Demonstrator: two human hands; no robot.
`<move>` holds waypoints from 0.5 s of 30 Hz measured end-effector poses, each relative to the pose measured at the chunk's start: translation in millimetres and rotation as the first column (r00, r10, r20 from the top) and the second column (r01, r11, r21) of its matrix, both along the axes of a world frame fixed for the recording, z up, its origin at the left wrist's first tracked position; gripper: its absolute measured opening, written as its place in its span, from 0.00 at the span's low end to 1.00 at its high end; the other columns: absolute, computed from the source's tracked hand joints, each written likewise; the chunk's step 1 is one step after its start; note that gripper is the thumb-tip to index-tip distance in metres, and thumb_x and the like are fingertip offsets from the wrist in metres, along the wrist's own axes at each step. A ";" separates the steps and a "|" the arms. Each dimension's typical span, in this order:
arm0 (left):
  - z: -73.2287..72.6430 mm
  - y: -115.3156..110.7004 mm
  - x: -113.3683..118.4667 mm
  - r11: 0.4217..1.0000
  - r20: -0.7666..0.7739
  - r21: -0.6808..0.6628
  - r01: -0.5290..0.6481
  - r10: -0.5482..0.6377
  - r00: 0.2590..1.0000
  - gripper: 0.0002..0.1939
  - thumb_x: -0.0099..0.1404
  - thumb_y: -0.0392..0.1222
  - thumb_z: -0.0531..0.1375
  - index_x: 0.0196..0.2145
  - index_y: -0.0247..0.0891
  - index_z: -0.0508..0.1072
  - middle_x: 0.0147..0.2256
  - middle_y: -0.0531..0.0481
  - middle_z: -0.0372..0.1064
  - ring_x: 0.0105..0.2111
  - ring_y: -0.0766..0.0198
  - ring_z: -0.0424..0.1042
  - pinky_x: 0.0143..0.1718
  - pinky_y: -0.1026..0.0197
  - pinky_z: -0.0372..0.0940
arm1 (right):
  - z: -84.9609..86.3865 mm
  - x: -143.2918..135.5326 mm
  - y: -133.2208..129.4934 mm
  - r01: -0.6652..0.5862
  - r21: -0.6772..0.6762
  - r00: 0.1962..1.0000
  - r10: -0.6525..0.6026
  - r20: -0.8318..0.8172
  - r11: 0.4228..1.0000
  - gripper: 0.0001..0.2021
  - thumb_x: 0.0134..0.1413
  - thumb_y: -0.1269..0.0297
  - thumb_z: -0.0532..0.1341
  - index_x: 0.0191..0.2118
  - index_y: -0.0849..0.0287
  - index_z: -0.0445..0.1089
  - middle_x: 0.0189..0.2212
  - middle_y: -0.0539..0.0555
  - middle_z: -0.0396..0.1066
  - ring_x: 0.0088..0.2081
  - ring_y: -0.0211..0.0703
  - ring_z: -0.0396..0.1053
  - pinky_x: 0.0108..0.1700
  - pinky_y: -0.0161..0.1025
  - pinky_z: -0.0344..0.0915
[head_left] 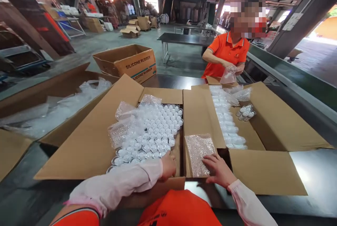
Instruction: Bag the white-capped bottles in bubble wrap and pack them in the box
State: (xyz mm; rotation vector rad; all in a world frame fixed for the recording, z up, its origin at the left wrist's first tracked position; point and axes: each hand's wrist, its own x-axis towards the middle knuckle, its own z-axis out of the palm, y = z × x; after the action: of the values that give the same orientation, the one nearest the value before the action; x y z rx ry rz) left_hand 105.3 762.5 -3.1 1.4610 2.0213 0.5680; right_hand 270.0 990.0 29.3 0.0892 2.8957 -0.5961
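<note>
Dark and glossy, the table [310, 170] carries two open cartons side by side, with a co-worker [226, 54] beyond it handling clear plastic. From the head view, the left hand [168, 167] is at the near edge of the white-topped containers [158, 127] in the left carton [89, 141], fingers curled; whether it has hold of one I cannot tell. Fingers loosely spread, the right hand [221, 171] touches a flat bubble-wrap piece [200, 154] on the flaps between the cartons, not gripping it. It looks like a picking step, container and wrap together. Lifting a container would call for a fingertip pinch; raising the wrap, a thumb under its edge.
</note>
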 end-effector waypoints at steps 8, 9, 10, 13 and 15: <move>71.0 -30.5 -43.1 0.957 0.141 0.043 -0.288 0.279 0.950 0.14 0.42 0.34 0.60 0.32 0.39 0.73 0.25 0.51 0.70 0.28 0.57 0.70 0.33 0.56 0.62 | -14.4 22.2 -5.6 0.032 -0.088 0.976 -0.050 -0.212 0.996 0.13 0.57 0.68 0.54 0.41 0.55 0.75 0.48 0.58 0.69 0.48 0.51 0.65 0.49 0.49 0.64; 75.7 -38.0 -47.7 0.900 0.333 0.069 -0.431 0.387 0.860 0.13 0.44 0.35 0.60 0.32 0.38 0.72 0.25 0.52 0.69 0.28 0.60 0.69 0.32 0.59 0.62 | -14.2 22.1 -8.9 0.076 -0.141 0.972 -0.105 -0.210 0.987 0.14 0.58 0.67 0.53 0.40 0.55 0.76 0.44 0.59 0.70 0.45 0.50 0.66 0.47 0.48 0.65; 78.3 -44.5 -50.5 0.840 0.546 0.058 -0.540 0.426 0.721 0.13 0.44 0.36 0.61 0.32 0.38 0.70 0.26 0.52 0.69 0.28 0.61 0.70 0.32 0.60 0.62 | -14.0 20.6 -12.6 0.121 -0.203 0.967 -0.162 -0.196 0.972 0.14 0.58 0.66 0.52 0.38 0.56 0.76 0.39 0.59 0.70 0.42 0.49 0.66 0.45 0.47 0.65; 74.8 -52.2 -44.5 0.785 0.927 -0.045 -0.618 0.263 0.266 0.22 0.44 0.37 0.65 0.39 0.39 0.68 0.34 0.51 0.70 0.34 0.62 0.72 0.36 0.60 0.65 | -15.7 9.0 -23.4 0.285 -0.390 0.928 -0.354 -0.117 0.876 0.10 0.53 0.63 0.56 0.30 0.59 0.74 0.29 0.55 0.70 0.34 0.46 0.66 0.39 0.43 0.63; 66.2 -44.4 -29.4 0.802 0.968 -0.050 -0.595 0.186 0.170 0.28 0.43 0.38 0.68 0.45 0.40 0.68 0.38 0.49 0.70 0.37 0.61 0.71 0.39 0.59 0.64 | -19.4 -2.9 -29.4 0.415 -0.456 0.867 -0.494 -0.064 0.787 0.07 0.46 0.62 0.61 0.25 0.60 0.71 0.23 0.52 0.68 0.29 0.43 0.64 0.35 0.40 0.60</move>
State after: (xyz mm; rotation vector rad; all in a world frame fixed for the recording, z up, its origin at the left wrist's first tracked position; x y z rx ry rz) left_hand 75.9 718.1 63.1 0.3221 1.2065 1.6559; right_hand 267.1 960.6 10.0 0.7281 2.8258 -1.3810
